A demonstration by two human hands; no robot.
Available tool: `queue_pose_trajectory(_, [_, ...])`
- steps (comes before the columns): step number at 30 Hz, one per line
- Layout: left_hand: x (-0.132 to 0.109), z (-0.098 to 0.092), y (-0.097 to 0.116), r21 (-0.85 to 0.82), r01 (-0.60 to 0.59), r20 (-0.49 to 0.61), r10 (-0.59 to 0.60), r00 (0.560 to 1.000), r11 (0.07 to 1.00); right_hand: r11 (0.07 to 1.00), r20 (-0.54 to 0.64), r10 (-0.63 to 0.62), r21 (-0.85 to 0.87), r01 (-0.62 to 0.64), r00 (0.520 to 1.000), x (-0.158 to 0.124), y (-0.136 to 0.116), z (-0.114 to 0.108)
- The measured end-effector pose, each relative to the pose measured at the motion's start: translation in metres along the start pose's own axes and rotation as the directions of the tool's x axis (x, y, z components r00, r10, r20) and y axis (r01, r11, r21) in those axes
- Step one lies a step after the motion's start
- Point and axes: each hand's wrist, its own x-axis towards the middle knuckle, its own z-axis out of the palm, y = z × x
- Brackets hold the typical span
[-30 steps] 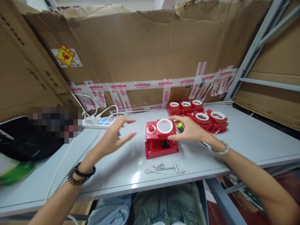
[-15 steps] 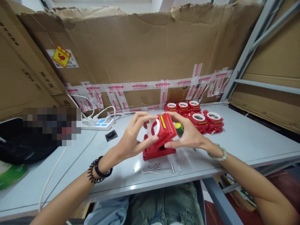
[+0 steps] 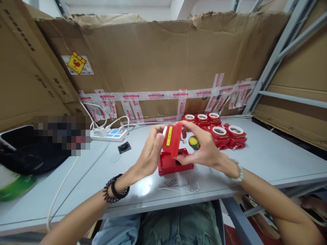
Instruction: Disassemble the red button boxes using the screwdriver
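Note:
Between my two hands, a red housing cover [image 3: 173, 140] with a yellow label is held up and tilted on edge. My left hand [image 3: 151, 151] grips its left side, by the white ring, which is mostly hidden now. My right hand [image 3: 200, 144] has its thumb and fingers on the right edge. Beneath the cover, a red housing base [image 3: 171, 167] rests on the table. Behind my right hand shows the yellow and green end of a tool [image 3: 194, 142], perhaps a screwdriver handle. Several small metal screws [image 3: 173, 183] lie in front of the base.
Several finished-looking red units with white rings [image 3: 220, 133] stand at the back right. A white power strip [image 3: 110, 134] with plugged cables and a small black square part [image 3: 124, 147] lie to the left. A tall cardboard sheet [image 3: 153, 61] closes the back.
The red cover has been turned so its white ring faces left, away from view, and its labelled side faces me. My left hand has rotated with it. The base has stayed on the table.

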Motion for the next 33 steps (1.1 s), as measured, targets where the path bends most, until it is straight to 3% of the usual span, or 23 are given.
queue_pose_trajectory(3, [0.002, -0.006, -0.003, -0.119, 0.331, 0.176, -0.308, 0.935, 0.936, 0.95, 0.112, -0.202, -0.22, 0.222, 0.973, -0.002, 0.009, 0.001])
queue_pose_trajectory(5, [0.003, -0.009, -0.006, -0.146, 0.416, 0.206, -0.384, 0.9, 0.897, 0.927, 0.145, -0.239, -0.261, 0.27, 0.96, -0.003, 0.013, 0.001])
queue_pose_trajectory(8, [0.002, -0.013, -0.007, -0.075, 0.357, 0.163, -0.341, 0.926, 0.931, 0.962, 0.078, -0.185, -0.189, 0.197, 0.98, -0.005, 0.017, 0.0])
queue_pose_trajectory(12, [-0.002, -0.019, -0.006, -0.001, 0.119, 0.109, -0.118, 0.987, 0.993, 0.996, 0.024, -0.031, -0.084, 0.033, 0.999, -0.009, 0.019, 0.0])
queue_pose_trajectory(16, [-0.005, -0.022, -0.006, -0.086, -0.053, 0.214, 0.07, 0.974, 0.995, 0.997, 0.018, 0.069, -0.047, -0.068, 0.997, -0.011, 0.023, -0.002])
queue_pose_trajectory(21, [-0.004, -0.02, -0.006, -0.101, -0.026, 0.204, 0.046, 0.978, 0.995, 0.992, 0.065, 0.127, 0.002, -0.127, 0.99, -0.011, 0.023, -0.002])
queue_pose_trajectory(28, [-0.005, -0.017, -0.01, 0.001, 0.241, 0.158, -0.238, 0.958, 0.971, 0.996, 0.1, -0.042, -0.077, 0.05, 0.994, -0.014, 0.022, 0.002])
queue_pose_trajectory(30, [-0.006, -0.019, -0.011, 0.044, 0.207, 0.163, -0.212, 0.964, 0.977, 0.995, 0.084, -0.054, -0.084, 0.061, 0.995, -0.015, 0.024, 0.003])
queue_pose_trajectory(33, [-0.008, -0.02, -0.009, 0.004, 0.044, 0.191, -0.044, 0.981, 0.999, 0.994, 0.011, -0.081, -0.079, 0.082, 0.997, -0.015, 0.028, 0.003])
